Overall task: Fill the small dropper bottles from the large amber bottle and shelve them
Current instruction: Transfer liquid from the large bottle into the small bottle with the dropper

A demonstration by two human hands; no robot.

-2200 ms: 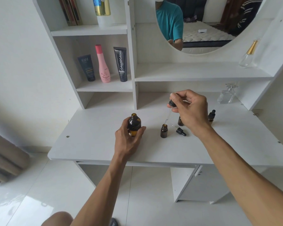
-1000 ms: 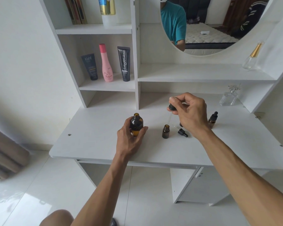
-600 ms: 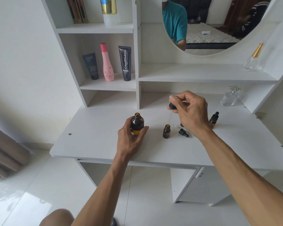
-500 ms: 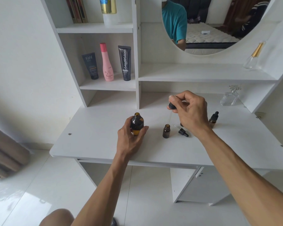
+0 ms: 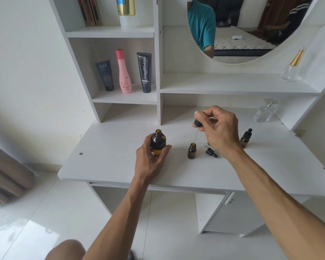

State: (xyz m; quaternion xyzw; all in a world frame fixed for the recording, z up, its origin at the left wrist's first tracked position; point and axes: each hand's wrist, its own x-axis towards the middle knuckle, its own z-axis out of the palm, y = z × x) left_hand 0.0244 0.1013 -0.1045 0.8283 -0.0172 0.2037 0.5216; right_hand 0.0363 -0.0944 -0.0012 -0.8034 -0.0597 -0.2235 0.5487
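My left hand [image 5: 150, 160] grips the large amber bottle [image 5: 158, 142], which stands uncapped on the white desk [image 5: 109, 162]. To its right stands a small open dropper bottle [image 5: 192, 151]. My right hand [image 5: 219, 129] pinches a black dropper cap [image 5: 197, 123], and its glass pipette [image 5: 195, 136] hangs with the tip just over the small bottle's mouth. A second dropper cap [image 5: 210, 152] lies on the desk beside it. A capped small dropper bottle [image 5: 245, 137] stands further right. Another small bottle is mostly hidden behind my right hand.
A clear glass perfume bottle [image 5: 265, 113] stands at the back right of the desk, another with a gold neck [image 5: 291, 67] on the shelf above. Three cosmetic containers [image 5: 124, 72] fill the left cubby. A round mirror [image 5: 238, 29] hangs over the middle shelf [image 5: 233, 84].
My right hand has held the dropper over the small open bottle throughout, dipping slightly and lifting again. My left hand has stayed on the large amber bottle.
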